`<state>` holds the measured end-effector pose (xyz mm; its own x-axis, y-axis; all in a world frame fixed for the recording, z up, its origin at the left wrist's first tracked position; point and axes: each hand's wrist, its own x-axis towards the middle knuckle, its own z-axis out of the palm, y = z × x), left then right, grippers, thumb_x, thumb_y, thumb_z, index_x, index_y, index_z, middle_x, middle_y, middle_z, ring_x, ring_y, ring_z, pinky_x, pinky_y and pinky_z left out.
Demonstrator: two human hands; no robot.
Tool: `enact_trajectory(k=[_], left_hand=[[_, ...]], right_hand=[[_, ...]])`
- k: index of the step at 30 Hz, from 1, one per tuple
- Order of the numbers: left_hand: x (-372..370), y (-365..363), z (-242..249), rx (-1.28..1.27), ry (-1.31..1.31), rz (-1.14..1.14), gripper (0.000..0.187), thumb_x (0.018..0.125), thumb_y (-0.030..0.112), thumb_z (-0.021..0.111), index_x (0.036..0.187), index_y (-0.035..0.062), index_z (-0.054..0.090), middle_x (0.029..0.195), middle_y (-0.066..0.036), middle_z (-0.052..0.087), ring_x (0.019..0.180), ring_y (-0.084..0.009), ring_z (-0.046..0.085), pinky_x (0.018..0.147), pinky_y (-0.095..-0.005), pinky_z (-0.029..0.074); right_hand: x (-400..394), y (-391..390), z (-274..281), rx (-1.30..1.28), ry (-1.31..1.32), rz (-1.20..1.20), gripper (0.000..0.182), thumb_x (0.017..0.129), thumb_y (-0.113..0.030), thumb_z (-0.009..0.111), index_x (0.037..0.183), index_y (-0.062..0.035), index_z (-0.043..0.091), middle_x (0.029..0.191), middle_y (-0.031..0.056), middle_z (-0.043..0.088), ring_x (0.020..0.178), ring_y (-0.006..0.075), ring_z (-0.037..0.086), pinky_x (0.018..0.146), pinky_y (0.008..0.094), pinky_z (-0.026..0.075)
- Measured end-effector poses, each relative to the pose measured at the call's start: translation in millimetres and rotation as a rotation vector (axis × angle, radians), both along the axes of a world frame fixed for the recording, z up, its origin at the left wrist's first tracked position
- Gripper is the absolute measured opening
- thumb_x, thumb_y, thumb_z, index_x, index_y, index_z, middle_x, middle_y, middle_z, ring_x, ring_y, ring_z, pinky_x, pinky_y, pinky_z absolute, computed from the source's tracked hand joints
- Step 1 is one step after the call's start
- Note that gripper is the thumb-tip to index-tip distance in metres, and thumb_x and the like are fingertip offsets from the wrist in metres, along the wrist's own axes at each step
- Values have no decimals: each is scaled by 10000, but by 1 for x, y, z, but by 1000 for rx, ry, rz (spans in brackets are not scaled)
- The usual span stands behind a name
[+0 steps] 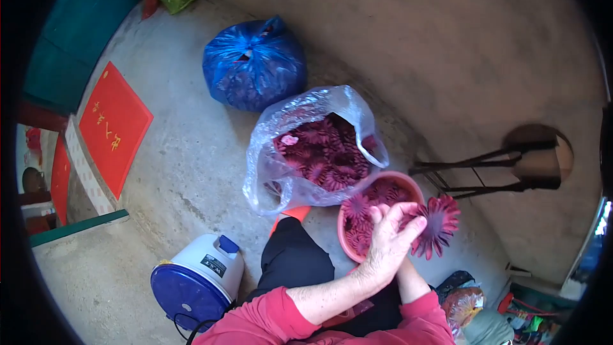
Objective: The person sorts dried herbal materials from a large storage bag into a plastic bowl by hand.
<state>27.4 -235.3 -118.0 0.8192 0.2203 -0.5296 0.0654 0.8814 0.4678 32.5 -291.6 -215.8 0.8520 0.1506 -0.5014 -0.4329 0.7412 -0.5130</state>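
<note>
My left hand (391, 239) is closed in a pinch at the edge of a dark purple-red artificial flower (437, 226) with many narrow petals. Its forearm crosses in front of my right arm (412, 282), and my right hand is largely hidden behind the left, so its fingers cannot be made out. Below both hands stands a pink tub (416, 186) holding more such flowers (359, 209). Just beyond it, an open clear plastic bag (265, 147) is full of the same purple-red flowers, with one small light pink piece (290, 140) on top.
A tied blue bag (254, 67) rests behind the clear one. At left are a white bucket with a blue lid (191, 297) and a red mat (115, 129). A dark-legged stool (511, 161) is at right by the wall; bagged items (465, 305) lie lower right.
</note>
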Motion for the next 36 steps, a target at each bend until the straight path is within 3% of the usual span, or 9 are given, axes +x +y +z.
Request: enact_trajectory(k=[6,8,12,16,17,21,26,32,36], left_hand=[[1,24,-18,17,31,41,172,843,43,547,1015,36,542,912,-38,570,734,-60,507,641,-158,421],[-2,26,-30,67,13,-15,169,841,43,550,1010,38,545,907,-36,572,738,-61,510,646,-158,422],[-6,41,-68,260,13,-94,159,836,45,560,995,43,557,894,-32,578,752,-64,518,662,-158,427],[-12,55,-95,532,-34,-319,163,841,74,561,997,28,568,889,-58,599,727,-76,534,651,-157,429],[-13,61,-95,539,-39,-338,163,841,74,561,997,28,568,889,-58,599,727,-76,534,651,-157,429],[-4,82,-87,88,43,-487,175,818,53,600,990,54,567,862,-8,587,745,-68,530,684,-154,429],[-3,90,-99,329,-67,-581,161,823,66,607,980,61,572,862,-1,592,701,-61,531,643,-141,426],[1,109,-116,431,4,-518,161,836,78,596,990,40,573,859,-11,597,707,-48,519,628,-136,413],[-1,106,-110,474,-18,-368,139,843,71,583,980,48,571,838,3,585,700,-40,505,634,-141,410]], right_hand=[[38,-95,19,-899,-173,585,526,912,-487,383,1123,-35,551,1104,105,582,1027,174,538,891,278,410],[31,-79,30,-354,17,465,440,897,-382,497,1144,-21,544,902,33,582,819,90,525,730,213,413],[15,-21,39,-311,82,212,343,892,-337,531,1023,-26,592,806,8,593,671,76,512,591,194,408],[7,-28,0,-754,-309,362,311,868,-326,574,971,-35,615,891,29,635,736,103,560,690,189,442],[5,-27,-1,-750,-304,342,311,868,-326,574,971,-35,615,891,29,635,736,103,560,690,189,442],[8,-14,-1,-1024,-359,407,225,844,-244,617,865,-21,609,739,-18,594,618,82,496,590,176,411],[1,-3,-2,-1168,-374,450,247,850,-251,609,788,-12,594,640,-28,537,543,71,417,518,205,372],[-10,22,-1,-855,-438,256,291,848,-266,609,701,-18,574,577,-33,495,516,74,380,489,225,343],[-12,8,13,-886,-292,458,244,867,-248,585,772,-23,583,658,-23,527,588,60,428,555,183,364]])
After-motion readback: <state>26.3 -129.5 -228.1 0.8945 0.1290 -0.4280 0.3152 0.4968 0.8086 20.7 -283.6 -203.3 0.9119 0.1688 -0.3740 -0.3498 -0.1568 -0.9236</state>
